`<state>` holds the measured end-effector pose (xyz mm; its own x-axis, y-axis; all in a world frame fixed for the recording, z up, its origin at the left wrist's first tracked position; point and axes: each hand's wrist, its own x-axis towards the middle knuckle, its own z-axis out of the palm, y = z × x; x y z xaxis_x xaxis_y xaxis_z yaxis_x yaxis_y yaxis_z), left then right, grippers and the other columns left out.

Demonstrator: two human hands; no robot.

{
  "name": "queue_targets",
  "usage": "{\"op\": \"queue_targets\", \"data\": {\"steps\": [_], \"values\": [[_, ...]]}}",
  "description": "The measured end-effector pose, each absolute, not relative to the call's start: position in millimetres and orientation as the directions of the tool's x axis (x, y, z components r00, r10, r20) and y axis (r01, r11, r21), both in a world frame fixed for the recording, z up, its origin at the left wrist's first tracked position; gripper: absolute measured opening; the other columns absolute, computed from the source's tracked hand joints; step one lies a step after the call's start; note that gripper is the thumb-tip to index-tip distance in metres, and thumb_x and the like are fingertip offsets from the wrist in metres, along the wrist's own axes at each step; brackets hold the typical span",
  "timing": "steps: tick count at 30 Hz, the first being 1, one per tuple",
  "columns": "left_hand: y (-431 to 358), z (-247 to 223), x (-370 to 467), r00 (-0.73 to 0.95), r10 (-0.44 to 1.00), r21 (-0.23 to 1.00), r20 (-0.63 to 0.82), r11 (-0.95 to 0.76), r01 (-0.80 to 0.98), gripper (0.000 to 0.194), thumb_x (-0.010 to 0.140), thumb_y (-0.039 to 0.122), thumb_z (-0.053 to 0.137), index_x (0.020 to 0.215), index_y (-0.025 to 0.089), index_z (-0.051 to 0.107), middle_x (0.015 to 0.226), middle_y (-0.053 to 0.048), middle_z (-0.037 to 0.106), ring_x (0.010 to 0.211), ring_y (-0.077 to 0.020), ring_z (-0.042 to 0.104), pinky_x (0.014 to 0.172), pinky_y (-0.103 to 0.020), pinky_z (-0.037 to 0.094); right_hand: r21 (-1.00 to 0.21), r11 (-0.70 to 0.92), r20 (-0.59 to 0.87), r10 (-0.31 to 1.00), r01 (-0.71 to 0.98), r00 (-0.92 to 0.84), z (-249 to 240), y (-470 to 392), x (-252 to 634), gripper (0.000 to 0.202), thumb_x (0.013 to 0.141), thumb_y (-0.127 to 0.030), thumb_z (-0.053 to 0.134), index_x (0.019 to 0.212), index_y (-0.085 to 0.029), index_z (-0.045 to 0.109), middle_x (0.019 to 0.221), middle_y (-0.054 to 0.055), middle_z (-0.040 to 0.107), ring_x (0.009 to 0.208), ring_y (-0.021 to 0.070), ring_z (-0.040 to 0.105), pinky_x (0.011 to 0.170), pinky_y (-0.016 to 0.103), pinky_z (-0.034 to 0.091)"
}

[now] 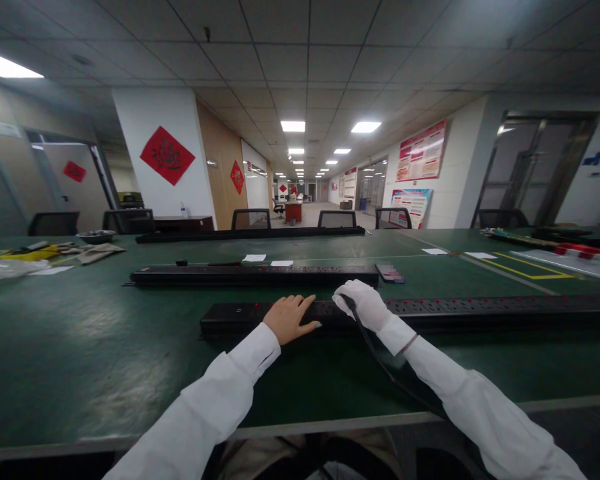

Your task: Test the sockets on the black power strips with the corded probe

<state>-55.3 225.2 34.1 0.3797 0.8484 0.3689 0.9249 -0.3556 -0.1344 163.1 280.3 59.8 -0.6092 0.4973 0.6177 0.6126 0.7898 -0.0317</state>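
Observation:
A long black power strip (455, 308) with a row of sockets and small red lights lies across the green table. Bare, with fingers spread, my left hand (291, 319) rests on the strip near its left end. My right hand (363, 303), in a white glove, is closed around the end of a black cable (380, 363) at the strip's sockets. The cable hangs from the glove toward the table's front edge. Whether its plug sits in a socket is hidden by the glove.
A second black strip (250, 275) lies behind, with a phone (389, 273) at its right end. Farther back is another long black bar (250, 234). Yellow items (35, 251) and a bowl (95, 236) are at the left, red parts (587, 252) at the right.

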Motion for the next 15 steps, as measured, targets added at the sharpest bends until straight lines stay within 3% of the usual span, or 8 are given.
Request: {"op": "queue_targets", "data": {"steps": [8,15], "values": [[226.7,31.4,-56.2,0.374,0.852,-0.106,0.366,-0.361,0.927,0.067,0.079,0.064,0.030,0.131,0.021,0.031,0.104,-0.009,0.055,0.090,-0.0229,0.053,0.078,-0.035,0.040,-0.012,0.804,0.575,0.491,0.594,-0.654,57.4,278.5,170.1,0.022,0.081,-0.032,0.047,0.097,-0.024,0.059,0.085,0.004,0.060,0.080,0.0148,0.053,0.075,0.027,0.039],[226.4,30.5,-54.6,0.372,0.846,-0.141,0.382,-0.344,0.928,0.067,0.079,0.063,0.031,0.131,0.020,0.031,0.103,-0.009,0.055,0.092,-0.0243,0.052,0.079,-0.036,0.038,-0.059,0.805,0.613,0.496,0.590,-0.615,47.1,281.0,168.8,0.019,0.081,-0.029,0.048,0.095,-0.024,0.060,0.080,0.002,0.062,0.074,0.0127,0.054,0.069,0.023,0.040]]}}
